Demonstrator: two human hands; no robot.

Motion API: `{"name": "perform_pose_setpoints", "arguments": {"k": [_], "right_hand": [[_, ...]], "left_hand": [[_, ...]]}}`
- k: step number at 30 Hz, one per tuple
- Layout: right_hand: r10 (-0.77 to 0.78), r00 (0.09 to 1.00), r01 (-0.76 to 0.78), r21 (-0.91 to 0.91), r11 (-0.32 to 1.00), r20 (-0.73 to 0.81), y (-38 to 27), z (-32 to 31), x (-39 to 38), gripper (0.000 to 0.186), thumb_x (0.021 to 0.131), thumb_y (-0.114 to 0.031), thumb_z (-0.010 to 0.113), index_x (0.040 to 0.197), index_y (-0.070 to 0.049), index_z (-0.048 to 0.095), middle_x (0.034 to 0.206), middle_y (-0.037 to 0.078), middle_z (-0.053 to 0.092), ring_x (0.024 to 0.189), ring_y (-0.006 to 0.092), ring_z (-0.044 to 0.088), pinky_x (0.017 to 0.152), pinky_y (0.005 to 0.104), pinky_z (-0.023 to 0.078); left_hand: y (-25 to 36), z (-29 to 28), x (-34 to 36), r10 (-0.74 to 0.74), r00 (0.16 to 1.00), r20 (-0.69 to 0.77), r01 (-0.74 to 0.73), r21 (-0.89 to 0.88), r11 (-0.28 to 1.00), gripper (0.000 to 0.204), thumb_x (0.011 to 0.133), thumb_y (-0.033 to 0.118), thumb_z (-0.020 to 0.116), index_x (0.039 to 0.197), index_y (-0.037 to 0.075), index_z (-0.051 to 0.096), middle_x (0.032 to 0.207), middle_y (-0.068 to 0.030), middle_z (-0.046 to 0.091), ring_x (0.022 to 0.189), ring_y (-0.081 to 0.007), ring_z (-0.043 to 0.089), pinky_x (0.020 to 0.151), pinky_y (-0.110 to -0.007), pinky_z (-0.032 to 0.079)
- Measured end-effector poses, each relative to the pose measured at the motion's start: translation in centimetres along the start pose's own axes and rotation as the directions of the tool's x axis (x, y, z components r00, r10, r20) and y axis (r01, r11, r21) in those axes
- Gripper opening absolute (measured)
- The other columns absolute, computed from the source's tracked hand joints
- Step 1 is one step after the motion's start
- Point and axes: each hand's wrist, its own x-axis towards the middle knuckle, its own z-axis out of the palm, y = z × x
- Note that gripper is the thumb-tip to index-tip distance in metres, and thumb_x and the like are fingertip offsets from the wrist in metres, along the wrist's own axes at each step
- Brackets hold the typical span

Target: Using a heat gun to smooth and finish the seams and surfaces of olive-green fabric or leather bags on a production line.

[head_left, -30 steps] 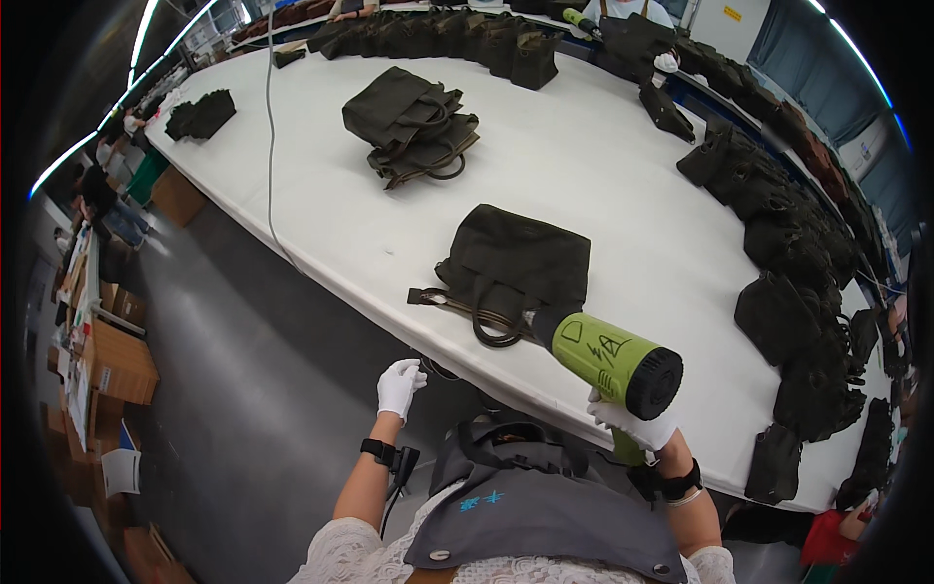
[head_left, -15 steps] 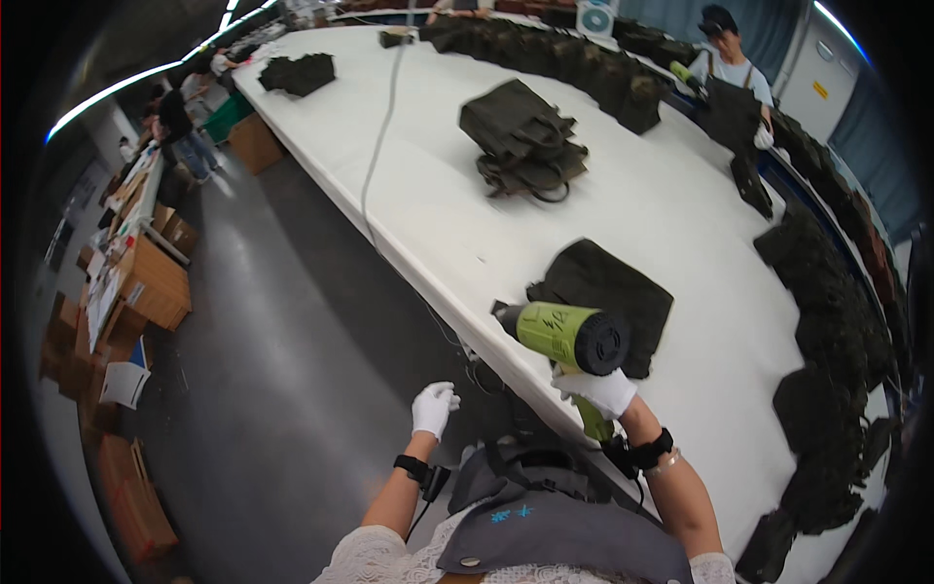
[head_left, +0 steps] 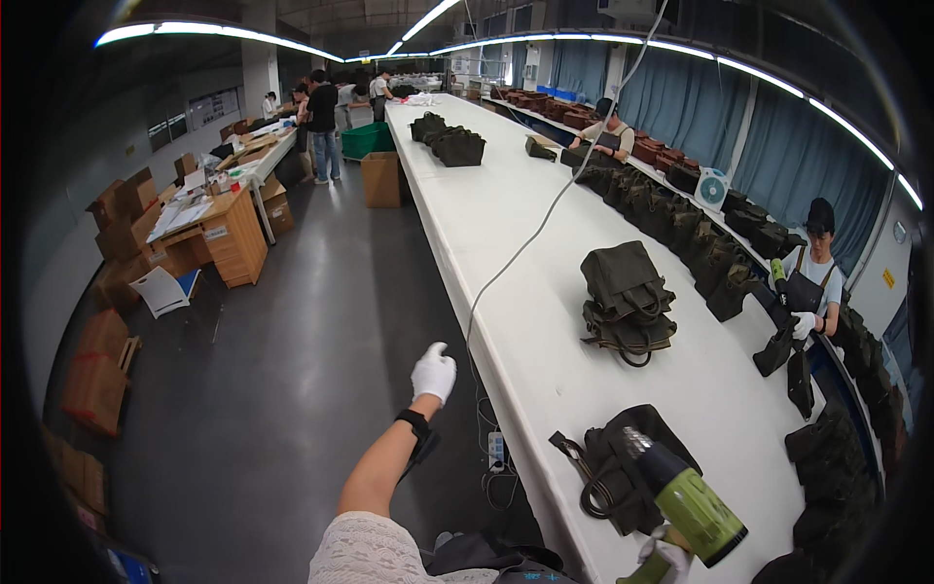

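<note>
My right hand (head_left: 669,559), in a white glove, grips the handle of a green and black heat gun (head_left: 696,511) at the table's near end. Its metal nozzle points up and left over a dark bag (head_left: 632,462), whose handles lie towards the table's left edge. My left hand (head_left: 434,375), also gloved in white, is raised over the floor left of the table, its fingers curled in with nothing seen in them. A grey cable (head_left: 519,251) hangs just right of it, apart from the glove. Further up the table, dark bags (head_left: 628,302) lie stacked.
The long white table (head_left: 506,282) runs away from me. Rows of dark bags (head_left: 681,229) line its right side. A co-worker (head_left: 819,273) there holds another green heat gun. A power strip (head_left: 496,451) hangs by the table's left edge. Desk (head_left: 233,238) and cartons (head_left: 97,370) stand left.
My view has lifted and shows more of the room. The heat gun has swung round, nozzle now up and left, and sits lower in view. The near bag's handles now show.
</note>
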Motion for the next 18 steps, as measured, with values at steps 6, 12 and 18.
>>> {"name": "perform_pose_setpoints", "arguments": {"k": [6, 12, 18], "right_hand": [[-0.351, 0.858, 0.47, 0.299, 0.831, -0.375, -7.8, 0.4, -5.8, 0.047, 0.081, -0.008, 0.055, 0.124, 0.005, 0.042, 0.09, 0.007, 0.053, 0.074, 0.0179, 0.052, 0.068, 0.0291, 0.046], [-0.616, 0.5, 0.834, 0.148, 0.531, -0.608, -9.5, -3.0, -15.2, 0.059, 0.087, -0.01, 0.045, 0.14, 0.006, 0.025, 0.089, 0.007, 0.048, 0.076, 0.0197, 0.045, 0.07, 0.0302, 0.04], [-0.887, 0.075, 0.582, -0.702, 0.41, -0.456, -4.5, -11.0, -24.0, 0.049, 0.091, -0.028, 0.053, 0.13, -0.002, 0.039, 0.104, 0.012, 0.052, 0.078, 0.0233, 0.053, 0.073, 0.0357, 0.047]], "left_hand": [[7.4, 5.5, -17.2, 0.897, 0.072, 0.435, -0.812, -0.497, 0.307, 0.057, 0.072, 0.02, 0.062, 0.124, 0.002, 0.046, 0.124, -0.0198, 0.048, 0.118, -0.0336, 0.046, 0.097, -0.042, 0.037], [8.2, 13.4, -23.2, 0.837, -0.119, 0.534, -0.885, -0.439, 0.154, 0.057, 0.075, 0.034, 0.064, 0.121, 0.003, 0.052, 0.121, -0.0134, 0.052, 0.12, -0.0273, 0.043, 0.105, -0.042, 0.029], [9.0, 14.2, -24.8, 0.813, -0.209, 0.543, -0.913, -0.407, 0.037, 0.019, 0.073, 0.025, 0.059, 0.075, 0.007, 0.065, 0.076, -0.0059, 0.061, 0.081, -0.0212, 0.056, 0.082, -0.036, 0.038]]}}
